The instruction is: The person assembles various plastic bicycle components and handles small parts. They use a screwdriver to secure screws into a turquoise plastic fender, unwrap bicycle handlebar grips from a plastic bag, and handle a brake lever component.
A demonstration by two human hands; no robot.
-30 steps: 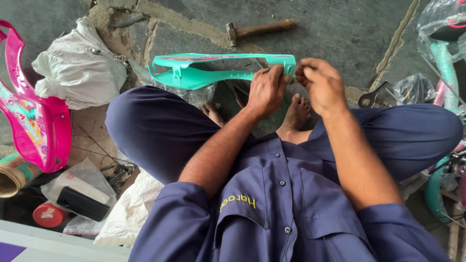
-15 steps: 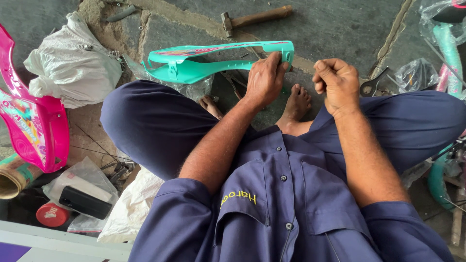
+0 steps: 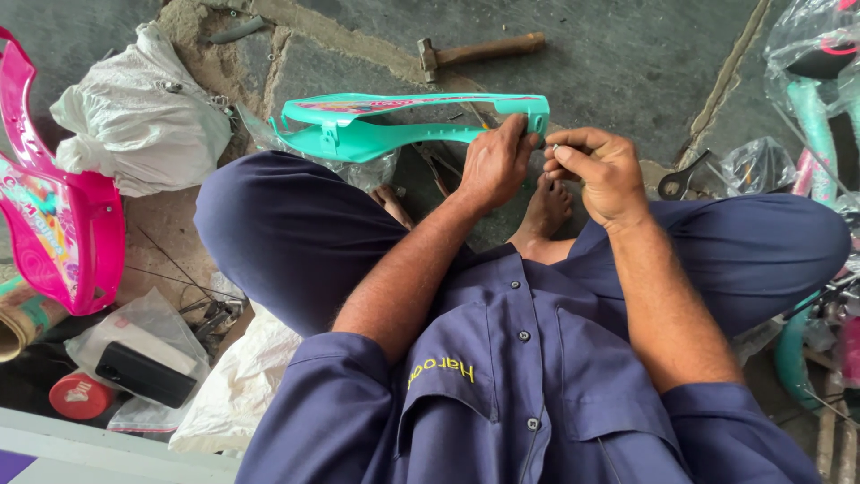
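I sit cross-legged on the ground in dark blue work clothes. A long teal plastic cover (image 3: pixel 376 125) with a coloured sticker lies across my left knee and the floor. My left hand (image 3: pixel 494 163) grips its right end. My right hand (image 3: pixel 598 170) is right beside that end, fingers pinched on a small metal piece that is too small to identify. My bare foot (image 3: pixel 544 211) shows below both hands.
A hammer (image 3: pixel 479 51) lies on the concrete beyond the cover. A white bag (image 3: pixel 139 116) and a pink plastic cover (image 3: pixel 54 224) lie at the left. A spanner (image 3: pixel 681 179), plastic wrap and teal bicycle parts (image 3: pixel 811 108) crowd the right.
My right hand has moved left, up to the cover's right end, and now pinches a small metal piece there. My left hand keeps its grip on the cover.
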